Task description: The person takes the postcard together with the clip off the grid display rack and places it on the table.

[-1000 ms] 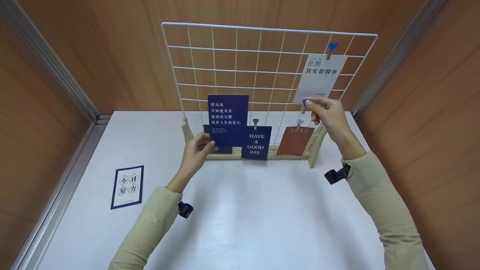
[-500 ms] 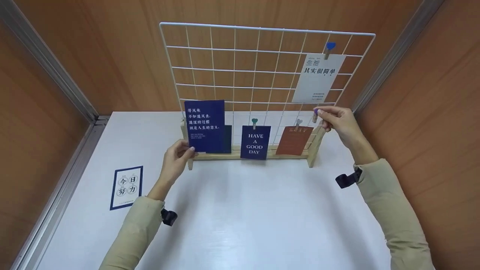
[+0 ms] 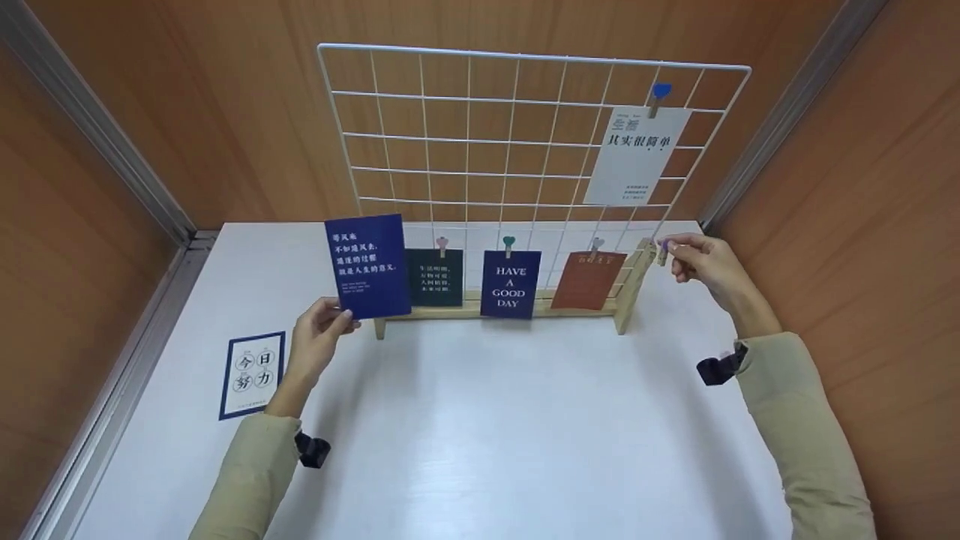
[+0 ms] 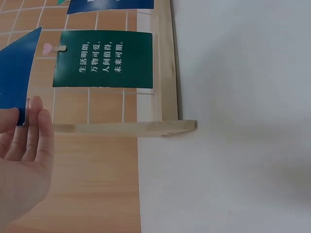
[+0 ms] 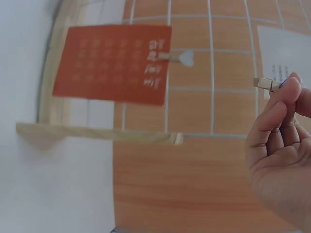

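My left hand [image 3: 316,341] pinches the lower left corner of a dark blue card [image 3: 369,266] with white writing, held up in front of the left end of a white wire grid rack [image 3: 487,139]. In the left wrist view, thumb and fingers grip that card's edge [image 4: 19,73]. My right hand [image 3: 709,270], off the rack's right side, pinches a small wooden clothespin [image 3: 662,253] with a purple top; the right wrist view shows the clothespin's wooden end [image 5: 262,83] poking out from the fingertips. The fingers partly hide its purple top.
Clipped low on the grid are a green card [image 3: 436,279], a blue "HAVE A GOOD DAY" card [image 3: 510,285] and a red card [image 3: 589,281]. A white card [image 3: 637,161] hangs at upper right. A blue-bordered card [image 3: 253,375] lies on the white table [image 3: 480,435].
The left hand has carried the blue card left and down, uncovering the green card. The right hand has moved right and down with the clothespin, away from the white card.
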`<state>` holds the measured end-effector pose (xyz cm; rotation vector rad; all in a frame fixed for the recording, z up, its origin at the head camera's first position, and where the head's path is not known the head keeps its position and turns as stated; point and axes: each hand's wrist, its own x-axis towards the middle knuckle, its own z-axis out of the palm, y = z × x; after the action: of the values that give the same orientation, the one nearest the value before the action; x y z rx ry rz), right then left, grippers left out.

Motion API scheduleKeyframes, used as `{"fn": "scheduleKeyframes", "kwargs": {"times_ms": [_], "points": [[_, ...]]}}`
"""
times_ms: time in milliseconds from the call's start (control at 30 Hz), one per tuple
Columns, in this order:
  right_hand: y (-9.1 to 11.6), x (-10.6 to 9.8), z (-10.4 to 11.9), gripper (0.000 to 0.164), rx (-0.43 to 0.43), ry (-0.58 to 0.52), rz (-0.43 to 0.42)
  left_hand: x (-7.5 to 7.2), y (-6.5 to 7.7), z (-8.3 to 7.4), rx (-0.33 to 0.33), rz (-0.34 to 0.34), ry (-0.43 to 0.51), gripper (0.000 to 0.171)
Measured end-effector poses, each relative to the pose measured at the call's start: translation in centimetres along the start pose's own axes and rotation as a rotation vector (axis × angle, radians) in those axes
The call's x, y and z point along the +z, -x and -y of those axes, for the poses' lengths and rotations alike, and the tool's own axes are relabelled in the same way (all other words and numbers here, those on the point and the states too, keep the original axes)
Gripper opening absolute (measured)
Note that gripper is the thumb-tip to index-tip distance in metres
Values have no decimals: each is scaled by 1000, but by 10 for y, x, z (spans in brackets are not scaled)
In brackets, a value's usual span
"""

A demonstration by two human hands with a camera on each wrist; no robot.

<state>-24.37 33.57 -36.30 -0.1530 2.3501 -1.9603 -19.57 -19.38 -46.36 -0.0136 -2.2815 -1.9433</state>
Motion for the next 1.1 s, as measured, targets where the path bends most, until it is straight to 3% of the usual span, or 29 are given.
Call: {"fn": "scheduleKeyframes", "kwargs": {"times_ms": [467, 500, 533, 633, 733, 767, 900, 1000, 1100], "points": [[2, -33, -33, 17, 113, 91, -14, -34, 6, 28, -69, -72, -70, 20], [3, -35, -35, 18, 124, 100, -18, -36, 8, 30, -68, -75, -58, 19], [4, -37, -38, 19, 133, 107, -23, -41, 5, 44, -42, -58, 6, 18], [7, -43, -45, 20, 156, 135, -45, -48, 8, 48, -44, -61, 8, 18], [10, -48, -52, 21, 173, 163, -69, -54, 9, 52, -85, -82, -16, 18], [11, -50, -54, 22, 180, 168, -72, -52, 13, 41, -126, -101, -81, 20], [16, -56, -63, 20, 200, 157, -70, -60, 13, 50, -200, -94, -86, 22], [20, -60, -70, 17, 218, 149, -59, -67, 13, 64, -231, -68, -80, 23], [23, -63, -77, 20, 248, 149, -65, -78, 8, 97, -276, -65, -18, 25]]}}
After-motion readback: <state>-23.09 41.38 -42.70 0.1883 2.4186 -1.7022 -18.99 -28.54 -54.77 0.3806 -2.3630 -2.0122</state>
